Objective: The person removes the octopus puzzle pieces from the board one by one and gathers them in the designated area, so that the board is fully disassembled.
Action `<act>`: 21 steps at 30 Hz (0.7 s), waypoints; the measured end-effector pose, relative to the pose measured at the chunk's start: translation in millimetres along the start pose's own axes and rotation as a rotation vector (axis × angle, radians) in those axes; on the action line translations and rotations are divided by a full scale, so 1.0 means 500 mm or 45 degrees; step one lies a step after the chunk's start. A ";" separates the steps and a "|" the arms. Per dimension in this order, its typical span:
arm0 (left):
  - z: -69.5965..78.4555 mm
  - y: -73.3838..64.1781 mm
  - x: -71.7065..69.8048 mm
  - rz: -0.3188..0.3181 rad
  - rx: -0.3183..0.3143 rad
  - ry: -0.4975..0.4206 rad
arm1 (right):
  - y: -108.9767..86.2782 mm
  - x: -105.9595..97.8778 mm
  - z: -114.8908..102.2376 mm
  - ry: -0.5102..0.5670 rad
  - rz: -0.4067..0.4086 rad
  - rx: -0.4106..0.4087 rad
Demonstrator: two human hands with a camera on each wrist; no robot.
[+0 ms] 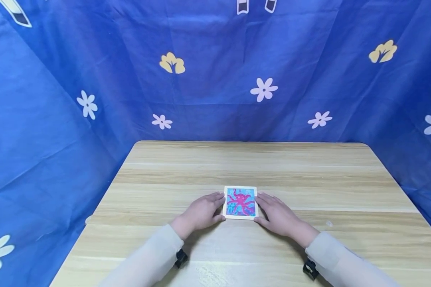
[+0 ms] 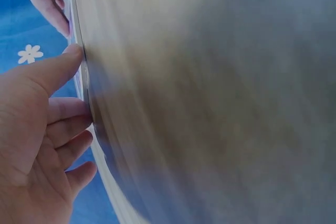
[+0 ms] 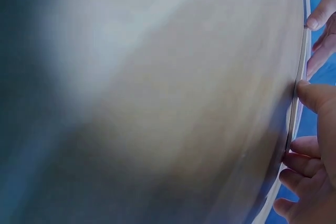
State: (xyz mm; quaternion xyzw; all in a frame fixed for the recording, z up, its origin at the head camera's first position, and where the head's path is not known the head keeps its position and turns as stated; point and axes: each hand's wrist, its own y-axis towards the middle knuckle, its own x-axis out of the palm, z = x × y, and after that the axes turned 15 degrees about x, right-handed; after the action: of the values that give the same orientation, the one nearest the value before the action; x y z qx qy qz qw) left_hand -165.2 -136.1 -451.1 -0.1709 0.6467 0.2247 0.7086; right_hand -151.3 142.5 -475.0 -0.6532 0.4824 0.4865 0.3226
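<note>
1. A blue cloth point(image 1: 215, 36), printed with white flowers point(image 1: 263, 90), fills the upper part and both sides of the head view.
2. The wood-grain tabletop point(image 1: 186, 163) spans the lower part.
3. Pale sleeves point(image 1: 143, 259) enter from the lower left and lower right.
4. The left hand point(image 1: 202, 212), thumb and fingers spread apart, touches the picture's left edge.
5. The right hand point(image 1: 280, 215), similarly spread, touches its right edge.
6. The square octopus picture point(image 1: 241, 202), white-bordered, lies flat just below the frame's centre.
</note>
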 end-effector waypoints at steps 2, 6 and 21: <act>0.006 0.003 0.001 -0.011 0.003 0.010 | -0.007 -0.001 0.003 -0.003 0.005 0.005; 0.018 0.008 0.000 -0.029 0.013 0.026 | -0.020 -0.003 0.009 -0.002 0.014 0.002; 0.053 0.011 0.003 -0.062 0.052 0.112 | -0.060 -0.009 0.016 -0.007 0.005 0.064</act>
State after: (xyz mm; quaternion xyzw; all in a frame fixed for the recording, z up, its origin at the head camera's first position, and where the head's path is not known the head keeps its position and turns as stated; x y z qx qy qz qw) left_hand -146.1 -117.1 -449.4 -0.1817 0.6773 0.1865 0.6881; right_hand -125.9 160.6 -474.5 -0.6425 0.4947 0.4767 0.3394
